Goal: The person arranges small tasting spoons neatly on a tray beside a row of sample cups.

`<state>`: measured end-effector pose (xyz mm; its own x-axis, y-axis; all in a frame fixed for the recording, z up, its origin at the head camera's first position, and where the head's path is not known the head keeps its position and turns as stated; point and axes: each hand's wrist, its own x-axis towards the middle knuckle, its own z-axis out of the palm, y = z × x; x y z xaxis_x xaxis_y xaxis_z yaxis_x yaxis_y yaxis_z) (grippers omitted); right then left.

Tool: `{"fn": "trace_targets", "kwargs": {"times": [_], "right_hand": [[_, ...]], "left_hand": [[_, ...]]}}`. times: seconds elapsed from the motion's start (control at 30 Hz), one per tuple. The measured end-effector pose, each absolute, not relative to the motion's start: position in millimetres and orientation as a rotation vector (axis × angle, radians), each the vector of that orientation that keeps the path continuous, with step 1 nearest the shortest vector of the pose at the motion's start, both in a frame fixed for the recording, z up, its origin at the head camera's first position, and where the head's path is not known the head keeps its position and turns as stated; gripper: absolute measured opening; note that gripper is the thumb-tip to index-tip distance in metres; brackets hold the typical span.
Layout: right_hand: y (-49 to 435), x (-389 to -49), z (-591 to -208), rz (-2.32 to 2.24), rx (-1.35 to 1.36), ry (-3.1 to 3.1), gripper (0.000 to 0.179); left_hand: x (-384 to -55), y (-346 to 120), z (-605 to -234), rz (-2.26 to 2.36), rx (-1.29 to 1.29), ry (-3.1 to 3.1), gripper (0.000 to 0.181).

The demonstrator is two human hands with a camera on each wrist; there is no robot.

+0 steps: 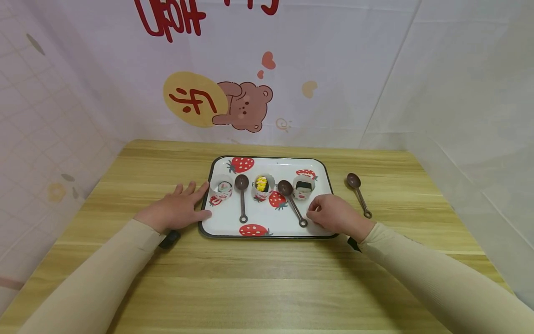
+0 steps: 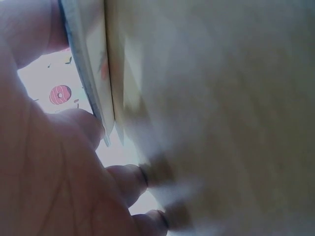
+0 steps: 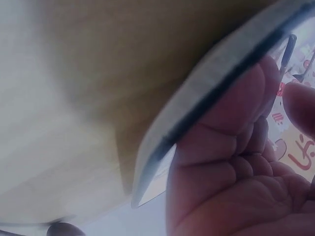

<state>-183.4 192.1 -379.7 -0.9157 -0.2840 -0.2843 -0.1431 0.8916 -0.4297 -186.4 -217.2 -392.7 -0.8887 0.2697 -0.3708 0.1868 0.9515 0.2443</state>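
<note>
A white tray (image 1: 225,227) with a dark rim and strawberry prints lies on the table. My left hand (image 1: 177,209) touches its left edge, fingers spread, thumb over the rim; the left wrist view shows the same hand (image 2: 54,162) against the tray's side. Over the tray's right part is my right hand (image 1: 335,214), fingers loosely bent and holding nothing visible. Nearest to it is a brown spoon (image 1: 295,208); another brown spoon (image 1: 243,199) lies further left. Paper cups hold a sushi roll (image 1: 224,187), a yellow-topped sushi piece (image 1: 262,184) and a black-and-white sushi piece (image 1: 303,186).
A third brown spoon (image 1: 359,192) lies on the wooden table (image 1: 250,283), right of the tray and beyond my right hand. A printed cloth (image 1: 333,93) with a bear and red lettering hangs behind the table, and pale cloth borders both sides.
</note>
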Motion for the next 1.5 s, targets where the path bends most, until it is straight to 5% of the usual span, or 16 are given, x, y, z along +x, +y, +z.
{"fn": "trace_targets", "kwargs": {"times": [0.53, 1.5], "right_hand": [[191.4, -191.2, -368.4, -0.606, -0.316, 2.707, 0.034], [189.7, -197.4, -359.9, -0.755, -0.263, 2.792, 0.028]], "left_hand": [[-186.8, -216.5, -390.7, 0.259, 0.337, 2.695, 0.097], [-186.1, -218.2, -392.4, 0.276, 0.323, 2.702, 0.096]]}}
